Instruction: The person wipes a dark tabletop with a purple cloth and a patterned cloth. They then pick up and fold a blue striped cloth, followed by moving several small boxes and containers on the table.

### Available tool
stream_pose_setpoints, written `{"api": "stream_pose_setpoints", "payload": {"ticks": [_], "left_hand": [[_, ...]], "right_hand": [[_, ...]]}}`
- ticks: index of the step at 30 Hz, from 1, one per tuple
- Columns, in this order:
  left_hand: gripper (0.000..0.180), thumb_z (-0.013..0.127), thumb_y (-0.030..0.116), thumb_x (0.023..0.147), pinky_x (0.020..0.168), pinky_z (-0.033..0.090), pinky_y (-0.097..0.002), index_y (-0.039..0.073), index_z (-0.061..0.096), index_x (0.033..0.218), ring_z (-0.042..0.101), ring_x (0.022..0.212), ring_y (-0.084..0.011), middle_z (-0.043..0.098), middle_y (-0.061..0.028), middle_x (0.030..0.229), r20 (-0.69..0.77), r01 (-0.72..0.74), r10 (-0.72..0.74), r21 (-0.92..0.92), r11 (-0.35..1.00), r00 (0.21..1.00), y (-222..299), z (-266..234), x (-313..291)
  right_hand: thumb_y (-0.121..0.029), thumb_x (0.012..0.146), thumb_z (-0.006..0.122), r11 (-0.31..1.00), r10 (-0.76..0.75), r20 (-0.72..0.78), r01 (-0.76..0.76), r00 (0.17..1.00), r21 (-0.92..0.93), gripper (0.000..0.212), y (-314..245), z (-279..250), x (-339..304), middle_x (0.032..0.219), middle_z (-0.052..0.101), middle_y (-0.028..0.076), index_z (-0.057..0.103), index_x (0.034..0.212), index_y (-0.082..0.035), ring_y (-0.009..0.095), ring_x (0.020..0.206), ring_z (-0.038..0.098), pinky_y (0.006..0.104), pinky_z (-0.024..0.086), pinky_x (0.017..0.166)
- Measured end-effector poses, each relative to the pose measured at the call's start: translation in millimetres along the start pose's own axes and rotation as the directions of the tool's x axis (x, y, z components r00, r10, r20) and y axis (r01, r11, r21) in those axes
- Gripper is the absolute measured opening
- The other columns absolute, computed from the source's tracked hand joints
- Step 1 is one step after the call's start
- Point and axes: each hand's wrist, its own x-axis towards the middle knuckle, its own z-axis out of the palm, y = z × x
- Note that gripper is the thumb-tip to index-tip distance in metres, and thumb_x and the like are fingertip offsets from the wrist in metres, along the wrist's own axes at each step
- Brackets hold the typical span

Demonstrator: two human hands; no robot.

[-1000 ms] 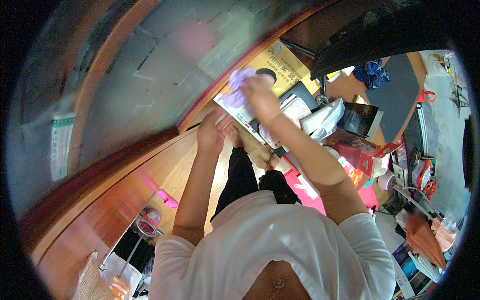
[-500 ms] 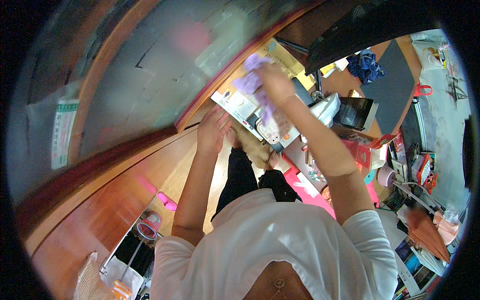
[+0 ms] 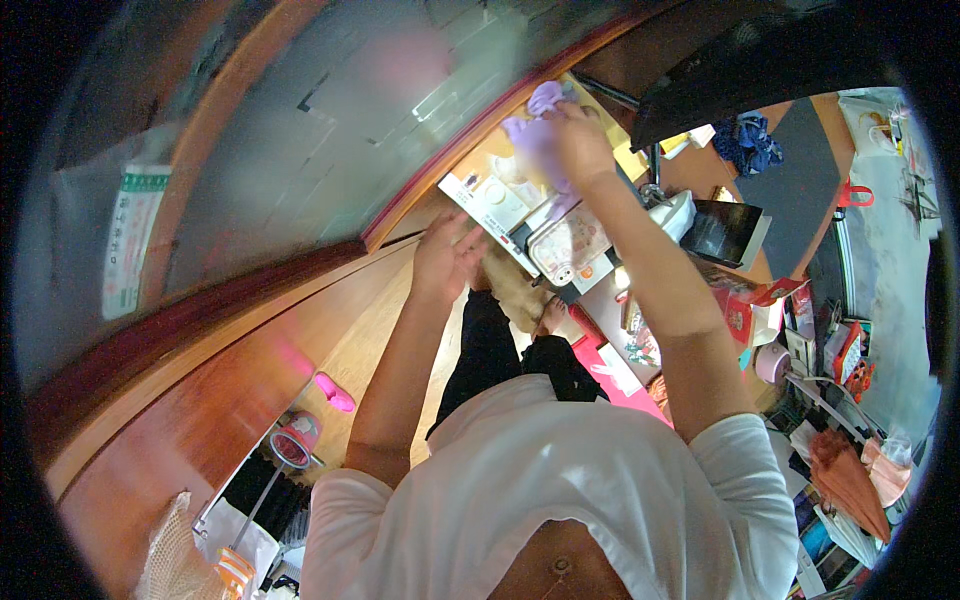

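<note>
My right hand [image 3: 582, 148] is closed on a crumpled purple cloth [image 3: 548, 100] at the far side, over the wooden ledge beside the frosted glass. Part of the cloth is smeared by motion and hangs toward a phone in a patterned case [image 3: 572, 243]. A flat white box [image 3: 497, 206] lies nearer, left of the phone. My left hand [image 3: 446, 258] is beside the near left edge of that box, fingers apart and holding nothing; I cannot tell whether its fingertips touch the box.
Frosted glass [image 3: 330, 120] in a wooden frame fills the upper left. On the right, a brown desk carries a dark mat [image 3: 790, 165], a blue cloth [image 3: 748, 142] and an open black box [image 3: 720, 232]. Pink slippers [image 3: 335, 392] lie on the floor at lower left.
My right hand has shifted slightly away and to the right with the purple cloth, baring more of the phone. My left hand's fingers have drawn back a little from the box. The view has shifted slightly.
</note>
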Motion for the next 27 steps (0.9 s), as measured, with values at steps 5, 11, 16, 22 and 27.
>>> {"api": "stream_pose_setpoints", "payload": {"ticks": [5, 11, 16, 22, 27], "left_hand": [[0.052, 0.056, 0.015, 0.097, 0.105, 0.046, -0.0571, 0.008, 0.039, 0.145, 0.048, 0.133, -0.0383, 0.050, -0.0135, 0.143, 0.143, 0.013, -0.003, -0.066, 0.998, 0.990, -11.8, 3.5, 5.1], [0.038, 0.055, 0.015, 0.097, 0.100, 0.049, -0.0541, 0.014, 0.046, 0.134, 0.056, 0.122, -0.0334, 0.055, -0.0076, 0.136, -0.010, 0.031, -0.032, -0.088, 0.996, 0.999, -20.0, -11.4, 22.5], [0.024, 0.064, 0.016, 0.099, 0.101, 0.048, -0.0497, 0.015, 0.057, 0.122, 0.059, 0.119, -0.0263, 0.063, -0.0057, 0.124, 0.010, 0.105, -0.105, -0.087, 0.991, 0.994, -23.1, -17.2, 40.7], [0.028, 0.063, 0.004, 0.097, 0.098, 0.053, -0.0480, 0.005, 0.056, 0.124, 0.065, 0.112, -0.0277, 0.066, -0.0121, 0.120, -0.040, 0.065, -0.064, 0.008, 0.998, 0.997, -33.7, -16.2, 46.0], [0.026, 0.063, -0.001, 0.094, 0.092, 0.057, -0.0466, 0.002, 0.057, 0.119, 0.067, 0.105, -0.0292, 0.067, -0.0143, 0.112, -0.053, 0.014, -0.015, -0.019, 1.000, 0.998, -31.4, -15.0, 41.3]], "right_hand": [[-0.027, 0.082, 0.065, 0.967, -0.112, -0.028, 0.103, 0.993, -0.234, 0.026, -18.9, 34.2, -2.7, 0.107, 0.065, 0.017, 0.073, 0.099, -0.008, 0.035, 0.102, 0.059, 0.0439, 0.047, 0.094], [-0.005, 0.083, 0.057, 0.915, -0.279, -0.185, 0.320, 0.942, 0.246, 0.026, -80.4, 52.4, -47.9, 0.112, 0.063, 0.015, 0.069, 0.106, -0.006, 0.037, 0.106, 0.060, 0.0458, 0.051, 0.093], [-0.013, 0.082, 0.061, 0.941, -0.293, 0.013, 0.286, 0.956, 0.180, 0.031, -20.8, 48.2, -10.8, 0.123, 0.064, 0.013, 0.070, 0.112, -0.010, 0.036, 0.113, 0.058, 0.0438, 0.051, 0.097], [-0.015, 0.080, 0.065, 0.984, -0.166, -0.129, 0.154, 0.978, -0.094, 0.024, -13.6, 47.6, -11.2, 0.112, 0.067, 0.011, 0.072, 0.103, -0.012, 0.032, 0.114, 0.058, 0.0432, 0.046, 0.099], [-0.007, 0.084, 0.057, 0.938, -0.227, -0.177, 0.264, 0.958, 0.226, 0.030, -85.5, 49.2, -53.5, 0.129, 0.060, 0.013, 0.067, 0.113, -0.006, 0.036, 0.119, 0.056, 0.0436, 0.051, 0.098]]}}
